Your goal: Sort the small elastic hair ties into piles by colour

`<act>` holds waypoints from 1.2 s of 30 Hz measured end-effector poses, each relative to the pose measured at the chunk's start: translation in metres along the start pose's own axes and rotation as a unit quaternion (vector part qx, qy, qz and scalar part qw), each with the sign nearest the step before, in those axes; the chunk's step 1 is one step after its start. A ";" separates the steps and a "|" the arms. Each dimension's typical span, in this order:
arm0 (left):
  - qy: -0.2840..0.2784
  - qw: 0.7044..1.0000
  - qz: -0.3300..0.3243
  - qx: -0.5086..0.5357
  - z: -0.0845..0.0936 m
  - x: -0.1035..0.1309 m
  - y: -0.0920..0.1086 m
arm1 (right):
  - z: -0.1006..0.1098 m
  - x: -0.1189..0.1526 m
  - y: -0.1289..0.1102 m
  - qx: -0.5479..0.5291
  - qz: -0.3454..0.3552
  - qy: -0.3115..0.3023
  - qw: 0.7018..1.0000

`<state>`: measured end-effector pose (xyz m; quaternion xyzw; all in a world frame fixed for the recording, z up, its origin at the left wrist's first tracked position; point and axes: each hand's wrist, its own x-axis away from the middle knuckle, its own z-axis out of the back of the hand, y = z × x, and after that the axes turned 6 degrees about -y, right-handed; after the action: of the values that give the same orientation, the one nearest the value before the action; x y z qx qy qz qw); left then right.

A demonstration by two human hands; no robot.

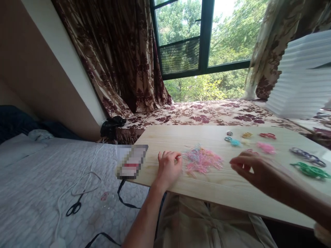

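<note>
A loose pile of thin pastel bands (203,159), mostly pink with some blue, lies on the wooden board. At the pile's left edge rests my left hand (169,167), its fingers curled and thumb and forefinger brought together. Whatever they may hold is too small to make out. My right hand (245,165) hovers right of the pile, slightly blurred, thumb and fingertips pinched; no object shows clearly in it. Beyond it sit small heaps of bands: a teal heap (235,142), a pale yellow heap (245,141) and a pink heap (266,147).
Grey rings (229,133), yellow rings (247,135), red rings (268,135), a dark patterned ring (307,156) and green coils (310,170) lie rightward. A blurred-out flat object (133,162) occupies the board's left end. Scissors (73,208) and a white cable (85,182) lie on the bed.
</note>
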<state>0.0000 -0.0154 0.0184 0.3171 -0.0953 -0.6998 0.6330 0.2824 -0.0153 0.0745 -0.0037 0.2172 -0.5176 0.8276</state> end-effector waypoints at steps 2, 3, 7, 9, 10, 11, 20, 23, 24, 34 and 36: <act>-0.016 1.000 -0.003 -0.007 0.007 0.003 -0.003 | -0.022 0.014 -0.014 -0.074 0.012 -0.034 0.997; -0.025 1.000 -0.004 -0.011 0.011 0.005 -0.005 | -0.032 0.016 -0.017 -0.102 0.009 -0.031 0.994; -0.091 0.996 -0.021 -0.006 0.022 0.012 -0.009 | -0.055 0.015 -0.020 -0.161 -0.024 0.019 0.986; -0.117 0.993 -0.032 -0.004 0.021 0.011 -0.008 | -0.059 0.015 -0.019 -0.174 -0.039 0.040 0.983; -0.117 0.993 -0.032 -0.012 0.018 0.009 -0.007 | -0.060 0.015 -0.019 -0.177 -0.046 0.048 0.982; -0.110 0.993 -0.026 -0.027 0.014 0.006 -0.006 | -0.061 0.016 -0.019 -0.179 -0.051 0.054 0.981; -0.103 0.988 -0.036 -0.111 -0.006 -0.063 0.019 | -0.061 0.018 -0.022 -0.166 -0.059 0.037 0.984; -0.133 0.981 -0.060 -0.124 -0.006 -0.082 0.026 | -0.062 0.019 -0.020 -0.161 -0.055 0.037 0.985; -0.149 0.978 -0.071 -0.126 -0.007 -0.086 0.028 | -0.063 0.020 -0.020 -0.158 -0.054 0.039 0.985; -0.216 0.963 -0.098 -0.124 0.002 -0.073 0.020 | -0.065 0.020 -0.019 -0.147 -0.047 0.047 0.987; -0.211 0.966 -0.093 -0.122 0.004 -0.074 0.021 | -0.064 0.020 -0.019 -0.146 -0.048 0.046 0.987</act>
<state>0.0145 0.0497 0.0565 0.0907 -0.1109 -0.8127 0.5648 0.2499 -0.0277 0.0134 -0.1111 0.3275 -0.5190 0.7817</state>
